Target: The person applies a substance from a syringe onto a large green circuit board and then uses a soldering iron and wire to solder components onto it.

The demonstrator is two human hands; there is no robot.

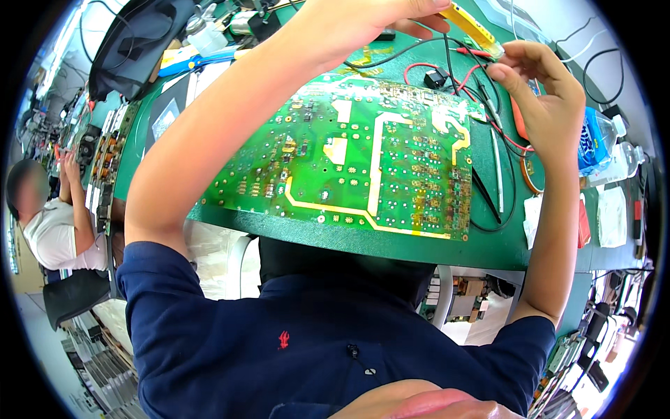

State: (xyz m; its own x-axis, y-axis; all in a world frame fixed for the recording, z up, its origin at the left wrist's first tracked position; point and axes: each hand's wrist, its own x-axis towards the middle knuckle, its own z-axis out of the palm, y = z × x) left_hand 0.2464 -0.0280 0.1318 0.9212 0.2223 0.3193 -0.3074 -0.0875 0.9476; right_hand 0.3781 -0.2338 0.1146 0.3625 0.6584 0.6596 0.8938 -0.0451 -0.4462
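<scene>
At the top edge my left hand (373,21), partly cut off, holds a slim yellow stick-shaped object (472,29) with a pale, clear-looking tip; its exact kind is unclear. Close by its tip is my right hand (548,87), thumb and forefinger apart and the other fingers curled, with nothing visible between them. Below both hands a large green circuit board (349,183) lies on the green work mat (502,257). Bare gold-coloured tracks and many small solder points cover the board. Red and black test leads (466,52) run behind it.
Black tweezers (486,195) and a thin metal rod (497,171) lie right of the board. Farther right are a blue-labelled bottle (597,143) and white packets (612,216). A white bottle (204,31) and a black bag (139,45) stand far left. Another person (63,223) sits at left.
</scene>
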